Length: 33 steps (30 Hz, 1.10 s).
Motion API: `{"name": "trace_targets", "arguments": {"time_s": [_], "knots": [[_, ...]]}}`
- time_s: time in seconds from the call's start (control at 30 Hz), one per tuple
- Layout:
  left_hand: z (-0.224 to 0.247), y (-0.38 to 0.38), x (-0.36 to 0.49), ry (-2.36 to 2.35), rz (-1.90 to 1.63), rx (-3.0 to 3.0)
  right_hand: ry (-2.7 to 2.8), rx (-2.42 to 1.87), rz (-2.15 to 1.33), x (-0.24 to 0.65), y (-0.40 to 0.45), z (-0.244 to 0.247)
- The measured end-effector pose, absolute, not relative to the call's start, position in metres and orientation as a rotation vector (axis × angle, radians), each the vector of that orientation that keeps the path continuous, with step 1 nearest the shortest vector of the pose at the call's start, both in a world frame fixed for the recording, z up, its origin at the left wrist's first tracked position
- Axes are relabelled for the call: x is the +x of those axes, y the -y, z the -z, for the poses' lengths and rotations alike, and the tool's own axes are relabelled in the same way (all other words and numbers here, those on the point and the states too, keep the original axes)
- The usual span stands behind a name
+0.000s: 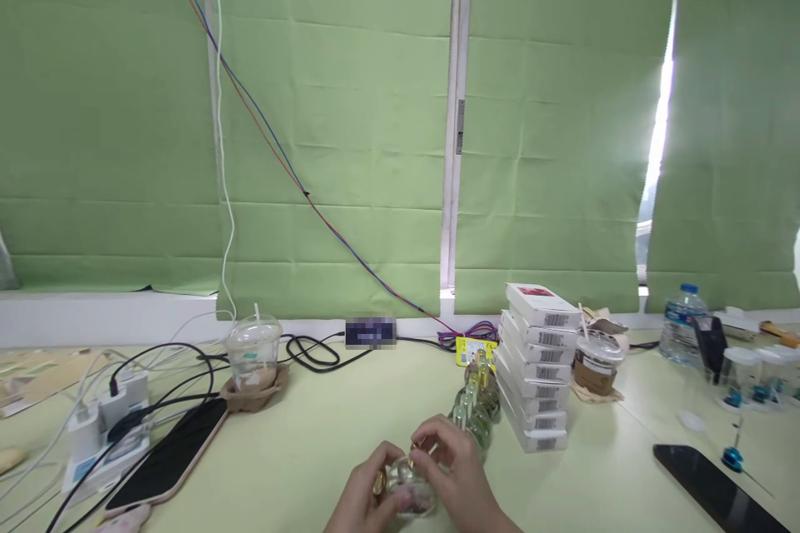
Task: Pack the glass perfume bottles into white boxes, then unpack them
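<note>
A small clear glass vessel (417, 498) with something gold-coloured on it is at the bottom centre, low over the pale table. My left hand (373, 491) is wrapped round its left side, fingers closed on it. My right hand (455, 466) pinches a small gold-coloured piece (412, 456) at the top of the vessel. Just behind my right hand, greenish glass vessels (478, 412) with gold-coloured parts stand in a row. Fingers hide part of the held vessel.
White boxes (538, 366) are stacked right of the glass row. Drink cups (253, 350) stand left and right. A phone (172, 454) and a power strip with cables (103, 454) lie left; another phone (718, 487) and a water bottle (681, 325) are right.
</note>
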<state>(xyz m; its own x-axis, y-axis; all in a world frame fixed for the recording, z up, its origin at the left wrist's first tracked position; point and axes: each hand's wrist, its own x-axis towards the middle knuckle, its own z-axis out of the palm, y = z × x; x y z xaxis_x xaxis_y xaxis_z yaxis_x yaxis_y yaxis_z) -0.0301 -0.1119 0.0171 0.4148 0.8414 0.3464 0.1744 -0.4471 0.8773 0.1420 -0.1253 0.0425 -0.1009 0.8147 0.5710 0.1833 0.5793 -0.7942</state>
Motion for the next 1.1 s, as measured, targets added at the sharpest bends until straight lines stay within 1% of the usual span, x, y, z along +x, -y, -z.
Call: {"name": "trace_targets", "arguments": {"time_s": [0.17, 0.33, 0.6, 0.93, 1.1], "knots": [[-0.016, 0.114, -0.031, -0.875, -1.069, 1.885, 1.653, -0.878, -0.676, 0.142, 0.126, -0.043], [-0.021, 0.117, -0.032, -0.920, -0.993, 1.967, 1.576, -0.903, -0.830, 0.140, 0.128, -0.046], [0.003, 0.114, -0.037, -1.063, -1.061, 2.056, 1.634, -0.857, -0.825, 0.141, 0.131, -0.051], [-0.033, 0.127, -0.035, -0.920, -0.988, 2.104, 1.683, -0.919, -0.819, 0.141, 0.129, -0.048], [-0.033, 0.127, -0.037, -0.951, -0.974, 2.103, 1.691, -0.902, -0.805, 0.142, 0.129, -0.047]]}}
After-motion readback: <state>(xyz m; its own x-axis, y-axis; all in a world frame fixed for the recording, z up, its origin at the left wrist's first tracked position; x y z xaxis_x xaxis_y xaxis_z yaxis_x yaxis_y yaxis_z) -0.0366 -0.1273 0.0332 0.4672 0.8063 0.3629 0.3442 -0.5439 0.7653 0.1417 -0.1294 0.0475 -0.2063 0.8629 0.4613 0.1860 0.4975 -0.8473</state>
